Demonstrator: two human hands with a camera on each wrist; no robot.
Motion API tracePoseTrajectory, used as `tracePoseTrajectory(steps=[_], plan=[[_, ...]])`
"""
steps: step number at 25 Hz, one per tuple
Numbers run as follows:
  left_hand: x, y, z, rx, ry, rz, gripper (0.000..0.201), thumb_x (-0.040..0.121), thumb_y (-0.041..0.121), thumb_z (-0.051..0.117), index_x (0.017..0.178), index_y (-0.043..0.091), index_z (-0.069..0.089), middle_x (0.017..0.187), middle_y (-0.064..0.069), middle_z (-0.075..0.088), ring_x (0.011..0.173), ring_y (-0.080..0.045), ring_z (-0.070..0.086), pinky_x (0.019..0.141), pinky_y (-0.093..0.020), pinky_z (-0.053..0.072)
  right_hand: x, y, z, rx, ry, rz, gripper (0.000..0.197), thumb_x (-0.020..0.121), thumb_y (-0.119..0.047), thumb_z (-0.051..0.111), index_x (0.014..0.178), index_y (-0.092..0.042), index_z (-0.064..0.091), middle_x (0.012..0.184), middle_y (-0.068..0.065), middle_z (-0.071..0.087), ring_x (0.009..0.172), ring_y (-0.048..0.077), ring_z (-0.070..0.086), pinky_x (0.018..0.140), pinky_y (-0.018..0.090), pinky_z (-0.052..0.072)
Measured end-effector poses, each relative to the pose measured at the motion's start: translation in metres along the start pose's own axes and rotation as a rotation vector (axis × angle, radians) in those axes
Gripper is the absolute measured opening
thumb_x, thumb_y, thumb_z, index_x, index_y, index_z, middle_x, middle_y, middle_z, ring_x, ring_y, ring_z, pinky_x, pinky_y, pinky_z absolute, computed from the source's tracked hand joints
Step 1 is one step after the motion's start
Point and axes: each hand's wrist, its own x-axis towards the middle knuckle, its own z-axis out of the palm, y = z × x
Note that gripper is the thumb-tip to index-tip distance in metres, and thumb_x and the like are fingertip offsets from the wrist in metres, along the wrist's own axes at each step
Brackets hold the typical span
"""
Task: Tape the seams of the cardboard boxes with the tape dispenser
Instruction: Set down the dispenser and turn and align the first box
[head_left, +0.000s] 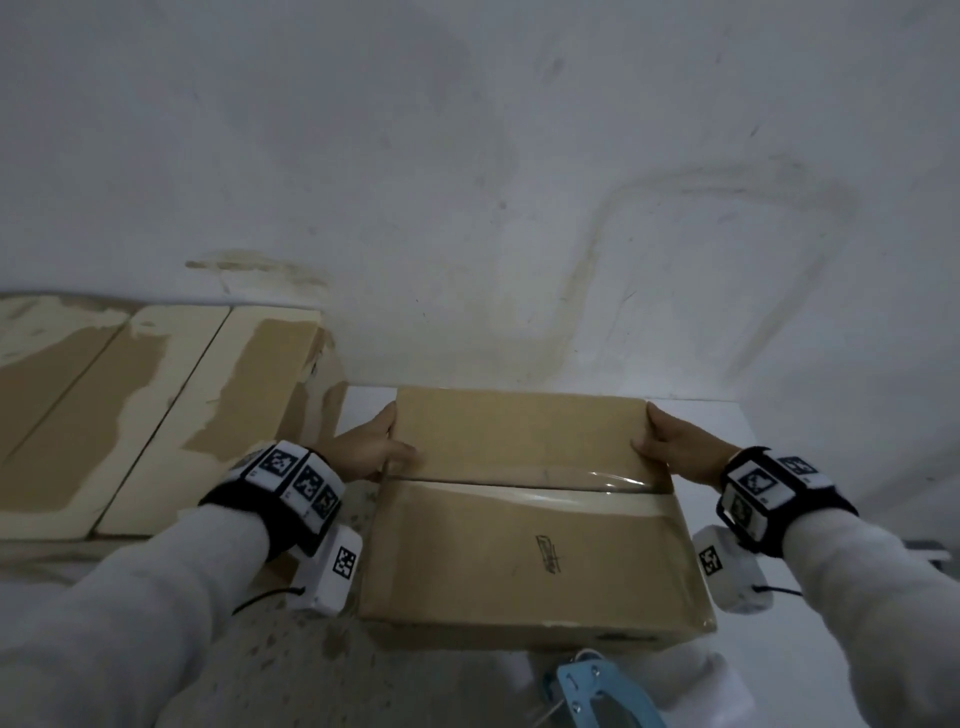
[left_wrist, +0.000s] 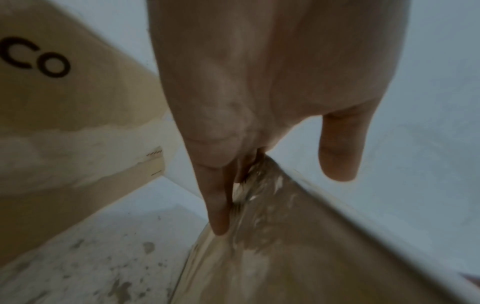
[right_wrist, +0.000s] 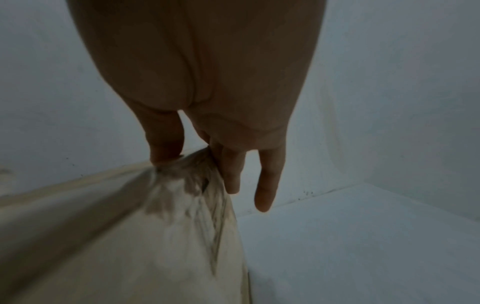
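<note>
Box (head_left: 530, 499) sits low in the middle of the head view, on a white table (head_left: 779, 426), clear tape (head_left: 597, 480) along its centre seam. I hold it at both ends: my left hand (head_left: 371, 447) and right hand (head_left: 670, 447) have thumbs on top and fingers down the sides. Only the head view shows the blue dispenser (head_left: 592, 691) at bottom centre. Only the left wrist view shows lettering on another box (left_wrist: 64, 92) at upper left.
</note>
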Motion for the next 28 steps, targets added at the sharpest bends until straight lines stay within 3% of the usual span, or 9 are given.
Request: tracePoseTrajectory(steps=[3, 6, 8, 11, 14, 16, 20, 23, 28], plan=[[0.001, -0.001, 0.002, 0.134, 0.010, 0.006, 0.090, 0.090, 0.034, 0.059, 0.151, 0.021, -0.005, 0.158, -0.001, 0.017, 0.141, -0.023, 0.027, 0.115, -0.033, 0.025, 0.002, -0.003, 0.004, -0.086, 0.077, -0.003, 0.063, 0.096, -0.029, 0.046, 0.147, -0.005, 0.018, 0.147, 0.012, 0.038, 0.133, 0.029, 0.039, 0.109, 0.035, 0.029], [-0.013, 0.005, 0.006, 0.293, 0.105, 0.051, 0.086, 0.093, 0.039, 0.051, 0.151, 0.012, -0.006, 0.159, -0.003, 0.006, 0.146, -0.021, 0.016, 0.115, -0.029, 0.017, -0.007, 0.000, 0.009, -0.101, 0.165, -0.003, 0.051, 0.093, -0.040, 0.047, 0.133, -0.009, 0.041, 0.136, 0.011, 0.053, 0.121, 0.029, 0.051, 0.102, 0.037, 0.037], [-0.024, 0.000, 0.007, 0.300, 0.165, 0.072, 0.086, 0.092, 0.044, 0.048, 0.150, 0.009, -0.005, 0.160, -0.005, 0.001, 0.147, -0.020, 0.012, 0.118, -0.032, 0.015, -0.021, 0.008, 0.015, -0.004, 0.141, -0.028, 0.062, 0.088, -0.048, 0.051, 0.137, -0.011, 0.039, 0.139, 0.007, 0.050, 0.125, 0.027, 0.049, 0.106, 0.039, 0.036], [-0.039, -0.014, 0.015, 0.149, 0.153, 0.082, 0.078, 0.095, 0.041, 0.043, 0.151, 0.010, -0.001, 0.159, -0.007, 0.009, 0.143, -0.021, 0.024, 0.115, -0.034, 0.025, -0.057, 0.016, 0.032, 0.209, 0.126, -0.018, 0.071, 0.092, -0.042, 0.047, 0.149, -0.012, 0.017, 0.149, 0.002, 0.034, 0.135, 0.024, 0.037, 0.110, 0.036, 0.029], [-0.047, -0.021, 0.034, -0.080, 0.085, 0.114, 0.070, 0.098, 0.031, 0.041, 0.151, 0.011, 0.000, 0.158, -0.001, 0.013, 0.141, -0.017, 0.023, 0.113, -0.029, 0.024, -0.074, 0.025, 0.055, 0.370, 0.101, -0.055, 0.058, 0.096, -0.034, 0.044, 0.145, -0.018, 0.019, 0.139, 0.001, 0.042, 0.118, 0.020, 0.048, 0.099, 0.034, 0.039], [-0.041, -0.027, 0.041, -0.232, 0.087, 0.093, 0.080, 0.095, 0.036, 0.049, 0.151, 0.019, -0.006, 0.158, 0.001, 0.012, 0.143, -0.021, 0.020, 0.117, -0.036, 0.022, -0.070, 0.031, 0.065, 0.475, 0.144, -0.051, 0.065, 0.094, -0.036, 0.048, 0.148, -0.023, 0.013, 0.141, -0.002, 0.039, 0.119, 0.020, 0.047, 0.099, 0.036, 0.041], [-0.034, -0.034, 0.044, -0.439, 0.116, 0.167, 0.111, 0.057, 0.050, 0.071, 0.149, 0.025, 0.014, 0.142, -0.002, 0.041, 0.123, -0.023, 0.047, 0.106, -0.043, 0.039, -0.051, 0.035, 0.075, 0.625, 0.222, -0.035, 0.075, 0.079, -0.044, 0.060, 0.143, -0.022, 0.027, 0.136, 0.006, 0.049, 0.110, 0.023, 0.055, 0.084, 0.034, 0.048], [-0.026, -0.022, 0.043, -0.434, 0.192, 0.208, 0.084, 0.078, 0.030, 0.071, 0.145, 0.022, 0.020, 0.132, -0.001, 0.045, 0.112, -0.018, 0.049, 0.095, -0.034, 0.041, -0.041, 0.021, 0.072, 0.572, 0.286, -0.086, 0.059, 0.079, -0.040, 0.059, 0.132, -0.022, 0.042, 0.130, 0.009, 0.054, 0.105, 0.021, 0.056, 0.081, 0.033, 0.046], [-0.026, -0.015, 0.035, -0.264, 0.329, 0.136, 0.067, 0.090, 0.031, 0.057, 0.144, 0.012, 0.021, 0.139, -0.001, 0.039, 0.121, -0.024, 0.046, 0.090, -0.031, 0.039, -0.042, 0.008, 0.072, 0.465, 0.486, 0.020, 0.068, 0.085, -0.036, 0.063, 0.143, -0.016, 0.032, 0.142, 0.008, 0.047, 0.123, 0.027, 0.049, 0.101, 0.037, 0.038]])
